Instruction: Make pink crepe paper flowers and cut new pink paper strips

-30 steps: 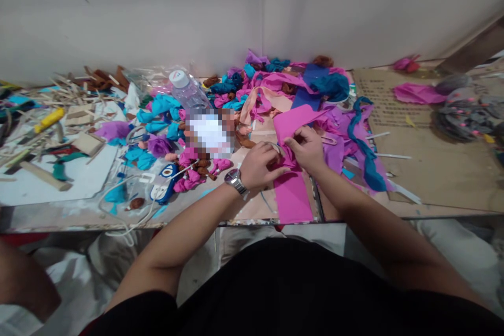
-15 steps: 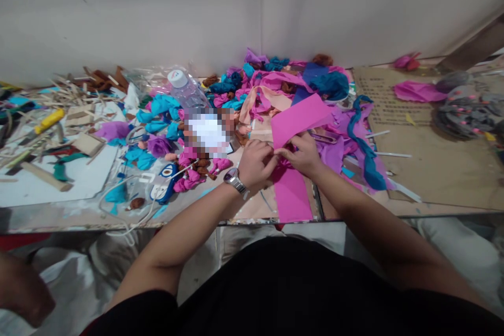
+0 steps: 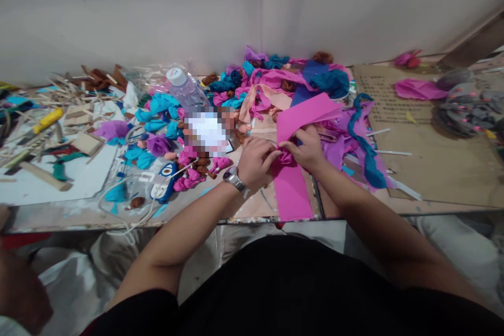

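Pink paper [image 3: 292,191], bunched near the front edge of the table [image 3: 248,210].
The left hand [image 3: 255,161] has its grip pinched closed on the bunch; the right hand [image 3: 309,151], just beside it, holds the paper between thumb and fingers. A flat length reaches the front edge; a bottle [image 3: 188,90] sits towards the back edge.

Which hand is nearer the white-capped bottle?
Left. The left hand is in front and right of the bottle; the right hand is farther right.
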The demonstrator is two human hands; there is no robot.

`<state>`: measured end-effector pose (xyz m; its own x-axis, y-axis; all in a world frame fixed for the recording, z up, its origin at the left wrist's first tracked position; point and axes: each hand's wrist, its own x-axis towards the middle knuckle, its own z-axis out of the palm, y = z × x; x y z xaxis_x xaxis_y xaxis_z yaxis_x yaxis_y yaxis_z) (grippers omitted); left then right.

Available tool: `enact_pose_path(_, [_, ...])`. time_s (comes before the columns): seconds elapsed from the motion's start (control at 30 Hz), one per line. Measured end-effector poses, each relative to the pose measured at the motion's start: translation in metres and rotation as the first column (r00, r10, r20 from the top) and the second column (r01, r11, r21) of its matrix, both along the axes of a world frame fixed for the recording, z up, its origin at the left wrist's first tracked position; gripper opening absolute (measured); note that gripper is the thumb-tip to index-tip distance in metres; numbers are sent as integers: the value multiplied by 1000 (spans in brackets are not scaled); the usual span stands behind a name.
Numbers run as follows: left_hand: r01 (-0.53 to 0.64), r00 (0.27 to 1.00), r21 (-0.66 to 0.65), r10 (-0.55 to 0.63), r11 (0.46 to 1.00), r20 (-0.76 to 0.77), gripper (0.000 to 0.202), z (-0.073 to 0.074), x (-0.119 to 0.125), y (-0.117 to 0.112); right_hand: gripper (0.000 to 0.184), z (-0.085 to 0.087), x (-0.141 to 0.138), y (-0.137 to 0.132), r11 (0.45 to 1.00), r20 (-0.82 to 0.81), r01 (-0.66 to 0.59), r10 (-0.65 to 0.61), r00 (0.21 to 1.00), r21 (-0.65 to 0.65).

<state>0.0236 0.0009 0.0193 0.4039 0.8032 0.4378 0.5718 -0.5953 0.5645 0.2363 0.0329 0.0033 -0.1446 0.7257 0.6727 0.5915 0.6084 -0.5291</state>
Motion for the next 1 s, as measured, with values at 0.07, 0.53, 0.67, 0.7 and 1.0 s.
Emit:
enact_pose_path(0.07, [-9,1000,-4,9,1000,1,42,0,-1,0,60,0,1,1,1000,0,10,-10,1000,-4])
enact_pose_path(0.53, [-47,995,-17,49,999,91,38,0,-3,1,53,8,7,3,1000,25,31,-31,999,-3])
enact_pose_path(0.67, [-59,991,-2,59,998,121,37,0,-3,2,43,10,7,2,999,28,50,-50,998,-13])
enact_pose_path(0.7, [-64,990,2,63,998,126,38,0,-3,3,40,10,7,2,998,24,58,-57,998,-17])
enact_pose_path(1.0, [-77,952,-56,90,995,293,41,0,-4,7,24,9,10,4,986,-162,24,-51,985,-168])
